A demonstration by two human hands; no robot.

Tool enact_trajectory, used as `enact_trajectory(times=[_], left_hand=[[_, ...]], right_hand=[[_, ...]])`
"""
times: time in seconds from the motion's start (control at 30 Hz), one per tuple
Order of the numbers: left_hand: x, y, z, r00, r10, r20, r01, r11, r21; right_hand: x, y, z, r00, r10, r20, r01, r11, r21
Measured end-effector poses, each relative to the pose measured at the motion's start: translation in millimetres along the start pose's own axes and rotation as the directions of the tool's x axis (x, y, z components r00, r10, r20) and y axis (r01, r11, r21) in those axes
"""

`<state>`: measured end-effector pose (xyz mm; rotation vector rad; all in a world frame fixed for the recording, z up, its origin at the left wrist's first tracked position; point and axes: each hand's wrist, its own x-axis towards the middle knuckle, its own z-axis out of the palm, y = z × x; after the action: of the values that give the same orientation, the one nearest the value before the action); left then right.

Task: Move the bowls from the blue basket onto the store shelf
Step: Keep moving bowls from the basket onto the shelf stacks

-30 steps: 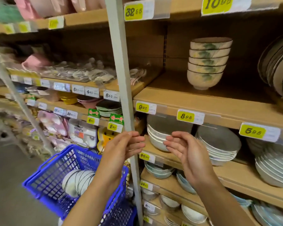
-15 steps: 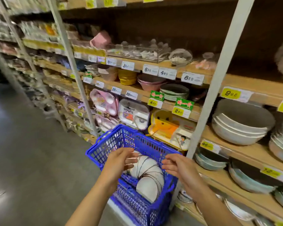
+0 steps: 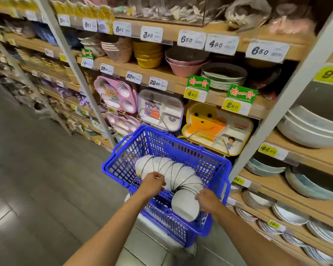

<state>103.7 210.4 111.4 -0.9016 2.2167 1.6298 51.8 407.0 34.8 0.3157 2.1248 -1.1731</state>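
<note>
I have both hands down in the blue basket (image 3: 210, 164), which stands just in front of the shelving. The white bowls (image 3: 173, 169) lie inside it on their sides, nested into one long row that bends like an elbow. My left hand (image 3: 153, 184) curls over the middle of the row, and my right hand (image 3: 208, 201) curls its fingers onto the dark rim of the nearest bowl.

The bend is what worries me. The nested bowls are only sitting inside each other, so if I lift from the middle and one end, I expect the far end to sag. Bowls could then slide out onto the basket floor or over the rim to the tiled floor (image 3: 37, 169). Glazed ceramic should be slick and heavy, so a loose grasp on a rim could slip.

Taking too many at once is the second risk. A long stack carried sideways could fan open on the way up.

The store shelf (image 3: 300, 150) to my right is crowded with stacked dishes, and the grey upright post (image 3: 288, 104) stands between. A careless swing could knock a rim against either. I cannot tell what the basket rests on, so it might tip if I pull unevenly.
</note>
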Motion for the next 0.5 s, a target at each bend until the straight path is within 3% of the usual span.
enact_trajectory(times=[0.13, 0.3, 0.5], left_hand=[[36, -7, 3, 0.995, -0.041, 0.088, 0.014, 0.956, 0.293], [87, -17, 5, 0.974, -0.11, 0.197, -0.001, 0.871, 0.492], [148, -43, 36, 0.924, -0.229, 0.308, -0.085, 0.661, 0.746]], right_hand=[[43, 6, 24, 0.992, 0.123, -0.006, -0.122, 0.969, -0.217], [66, 11, 44, 0.974, 0.222, -0.051, -0.222, 0.874, -0.431], [78, 24, 56, 0.944, 0.318, -0.084, -0.327, 0.887, -0.327]])
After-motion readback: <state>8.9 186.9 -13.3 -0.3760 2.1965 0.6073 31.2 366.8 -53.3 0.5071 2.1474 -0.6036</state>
